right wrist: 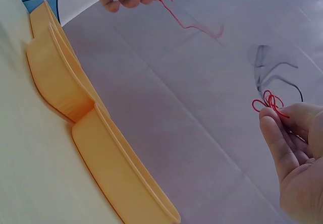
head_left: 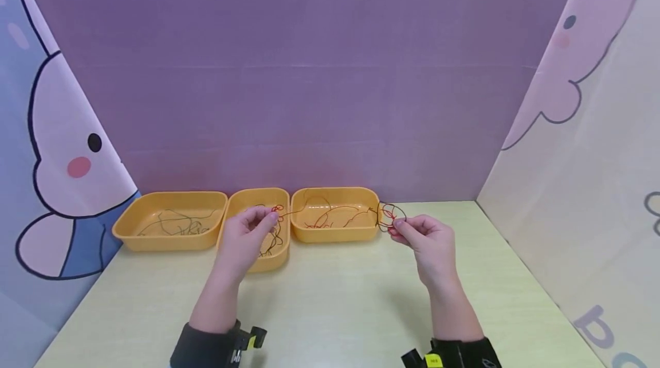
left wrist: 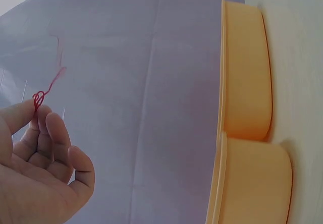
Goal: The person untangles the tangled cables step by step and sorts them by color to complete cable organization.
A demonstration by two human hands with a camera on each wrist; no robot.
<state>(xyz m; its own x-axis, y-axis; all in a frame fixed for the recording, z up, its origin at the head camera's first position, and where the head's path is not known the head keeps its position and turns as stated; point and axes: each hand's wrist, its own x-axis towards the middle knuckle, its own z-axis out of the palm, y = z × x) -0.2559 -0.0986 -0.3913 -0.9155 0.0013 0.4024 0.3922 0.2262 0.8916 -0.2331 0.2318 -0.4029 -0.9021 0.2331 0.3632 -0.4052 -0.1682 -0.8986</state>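
Observation:
In the head view my left hand [head_left: 246, 236] is raised above the middle bin, pinching a looped red wire [head_left: 278, 210] between thumb and fingertips. The left wrist view shows the red loops [left wrist: 38, 99] at the tips, with a blurred loose end trailing upward. My right hand [head_left: 427, 242] pinches a tangle of red and black wires [head_left: 389, 216] just right of the right bin. Seen from the right wrist, several red loops [right wrist: 272, 101] stand above the fingertips, and black strands [right wrist: 290, 81] rise beyond them, partly blurred. Space separates the two hands.
Three yellow bins stand along the back of the pale table [head_left: 330, 310]. Greyish wires lie in the left bin [head_left: 170, 245], dark ones in the middle bin [head_left: 270, 265], red ones in the right bin [head_left: 335, 235]. A purple backdrop [head_left: 319, 81] rises behind, with printed panels at both sides.

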